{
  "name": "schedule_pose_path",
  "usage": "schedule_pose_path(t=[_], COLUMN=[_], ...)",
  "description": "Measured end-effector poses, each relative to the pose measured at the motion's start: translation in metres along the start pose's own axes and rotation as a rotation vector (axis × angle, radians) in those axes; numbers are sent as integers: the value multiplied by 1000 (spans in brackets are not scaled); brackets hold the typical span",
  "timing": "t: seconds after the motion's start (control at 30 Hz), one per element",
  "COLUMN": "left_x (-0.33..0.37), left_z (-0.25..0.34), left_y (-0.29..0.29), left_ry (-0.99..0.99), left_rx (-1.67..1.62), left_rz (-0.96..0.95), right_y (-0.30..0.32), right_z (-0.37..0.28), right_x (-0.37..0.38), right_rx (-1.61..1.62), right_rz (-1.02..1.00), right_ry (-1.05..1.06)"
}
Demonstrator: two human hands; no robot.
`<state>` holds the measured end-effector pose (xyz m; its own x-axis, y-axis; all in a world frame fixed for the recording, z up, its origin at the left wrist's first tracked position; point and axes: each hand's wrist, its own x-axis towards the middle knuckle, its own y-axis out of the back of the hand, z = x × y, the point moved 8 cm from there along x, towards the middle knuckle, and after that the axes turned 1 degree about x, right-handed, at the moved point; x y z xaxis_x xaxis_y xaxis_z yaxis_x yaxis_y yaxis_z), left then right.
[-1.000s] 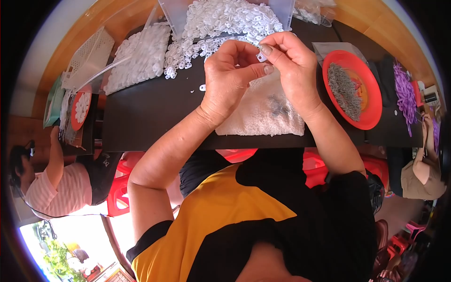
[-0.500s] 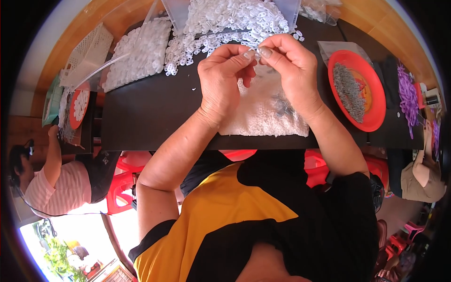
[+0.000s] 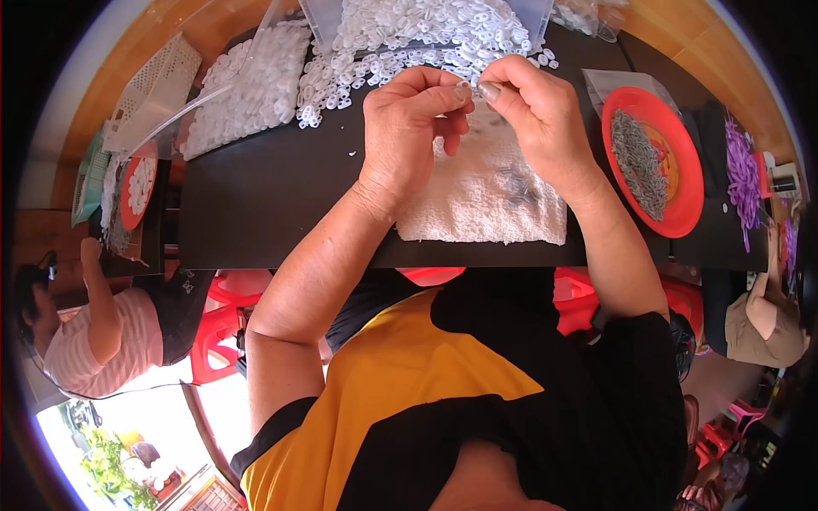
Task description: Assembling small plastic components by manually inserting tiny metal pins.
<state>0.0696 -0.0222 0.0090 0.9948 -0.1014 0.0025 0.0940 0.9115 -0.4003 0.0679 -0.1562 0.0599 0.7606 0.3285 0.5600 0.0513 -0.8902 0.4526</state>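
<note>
My left hand (image 3: 409, 119) is closed, thumb and finger pinched at a small white plastic piece (image 3: 464, 85) that is mostly hidden. Tip to tip with it, my right hand (image 3: 538, 115) is also pinched; whatever lies between its fingertips is too small to make out. Both are raised over a white towel (image 3: 477, 213) spread on the dark table. Several small grey pins (image 3: 518, 189) lie on the towel by my right wrist. Beyond the fingers spreads a heap of white plastic pieces with holes (image 3: 366, 72), spilling from a clear bin (image 3: 322, 25).
A clear bag packed with white pieces (image 3: 243, 98) lies at the left. On the right, a red plate (image 3: 692, 192) bears a pile of grey pins (image 3: 637, 162). Purple strips (image 3: 741, 175) lie farther right. Other people sit at left (image 3: 111, 341) and right (image 3: 763, 319).
My hands stay fingertip to fingertip and have shifted slightly right. The right hand has turned a little, and more of the grey pins on the towel shows. The view has shifted slightly.
</note>
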Motion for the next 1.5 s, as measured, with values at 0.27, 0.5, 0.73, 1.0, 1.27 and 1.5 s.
schedule_pose_path(t=[0.27,0.5,0.73,1.0,1.27,1.5], left_x=[-2,-5,-6,-1,1,4], left_z=[0,-2,3,-8,-8,-13], left_y=[0,2,7,10,8,9], left_ry=[-4,-44,-78,41,29,26], left_rx=[75,136,127,146,324,311], left_rz=[-5,27,81,66,61,69], right_y=[-3,-7,-15,-11,-15,-17], right_z=[-3,-14,-12,-1,8,12], right_x=[-1,-3,-5,-1,-4,-5], right_rx=[-55,-159,-121,-184,-279,-260], right_rz=[5,59,43,-50,-49,-81], right_ry=[39,182,158,53,55,-8])
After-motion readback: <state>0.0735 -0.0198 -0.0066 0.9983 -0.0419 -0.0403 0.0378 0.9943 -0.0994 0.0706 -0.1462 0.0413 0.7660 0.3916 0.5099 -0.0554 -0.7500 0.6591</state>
